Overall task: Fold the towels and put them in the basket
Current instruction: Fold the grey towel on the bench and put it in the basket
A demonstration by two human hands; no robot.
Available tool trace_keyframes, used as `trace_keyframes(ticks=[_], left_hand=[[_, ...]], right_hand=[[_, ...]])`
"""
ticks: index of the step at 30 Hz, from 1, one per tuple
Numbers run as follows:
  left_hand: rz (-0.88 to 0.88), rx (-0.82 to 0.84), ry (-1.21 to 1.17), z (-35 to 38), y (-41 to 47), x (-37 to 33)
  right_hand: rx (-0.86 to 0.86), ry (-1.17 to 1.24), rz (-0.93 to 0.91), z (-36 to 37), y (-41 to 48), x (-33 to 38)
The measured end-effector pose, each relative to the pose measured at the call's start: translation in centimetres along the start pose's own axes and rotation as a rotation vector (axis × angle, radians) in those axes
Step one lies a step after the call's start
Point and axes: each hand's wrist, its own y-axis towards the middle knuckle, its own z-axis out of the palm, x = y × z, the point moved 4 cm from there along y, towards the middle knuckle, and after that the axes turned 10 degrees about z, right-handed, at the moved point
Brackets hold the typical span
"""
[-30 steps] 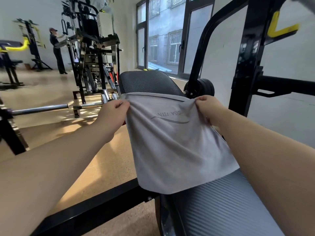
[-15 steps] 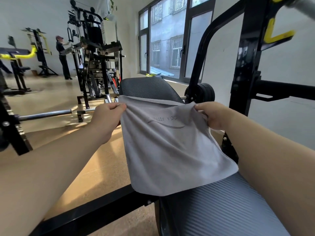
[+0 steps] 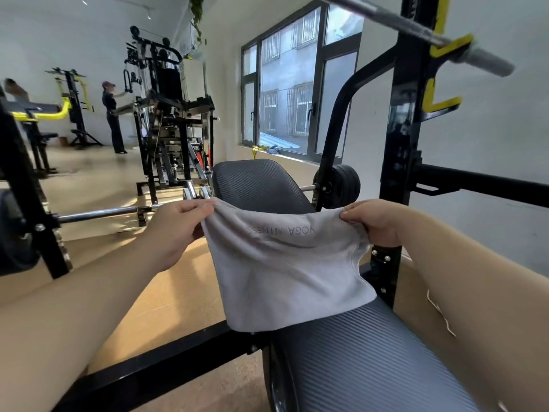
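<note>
A grey towel (image 3: 285, 272) with stitched lettering hangs in the air over the padded bench (image 3: 356, 361). My left hand (image 3: 175, 230) pinches its upper left corner. My right hand (image 3: 374, 221) pinches the upper right corner. The top edge sags between the two hands, and the lower edge rests on the bench pad. No basket is in view.
A black rack upright (image 3: 404, 144) with yellow hooks and a steel barbell (image 3: 416, 34) stands at the right. A black frame bar (image 3: 166, 364) crosses the floor at the lower left. A weight machine (image 3: 169, 129) and a person (image 3: 114, 117) are further back.
My hands have come closer together, so the towel's top edge now sags. The camera has tilted upward, and the barbell overhead has come into view.
</note>
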Motion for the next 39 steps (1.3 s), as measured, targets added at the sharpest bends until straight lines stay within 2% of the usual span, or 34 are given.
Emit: trace_keyframes(ticks=[7,10,13,16,20,24,28,34,39], left_hand=[[-0.003,-0.014,0.011,-0.6,-4.4,-3.2],[0.004,-0.009,0.018,-0.6,-6.4,-4.1],[0.023,0.003,0.018,-0.6,-8.2,-5.0],[0.028,0.001,0.021,-1.1,-9.8,-5.8],[0.045,-0.031,0.012,-2.3,-12.0,-6.6],[0.063,-0.110,-0.052,-4.3,-13.9,-7.2],[0.073,-0.155,-0.124,-6.9,-16.2,-7.7],[-0.035,-0.188,-0.100,-11.9,-19.6,-6.7],[-0.066,-0.260,-0.060,-16.1,-22.0,-5.4]], right_hand=[[0.159,-0.185,0.256,1.9,-5.7,-2.8],[0.204,-0.241,0.277,2.9,-7.8,-4.4],[0.098,-0.141,0.200,3.2,-9.7,-4.8],[-0.087,0.054,-0.012,2.8,-11.2,-4.4],[-0.161,0.263,-0.250,2.6,-14.1,-3.5],[-0.088,0.343,-0.367,3.3,-16.5,-3.2],[0.073,0.410,-0.411,5.4,-17.8,-3.4],[0.230,0.434,-0.360,10.9,-17.6,-4.6],[0.281,0.404,-0.362,15.6,-16.4,-6.1]])
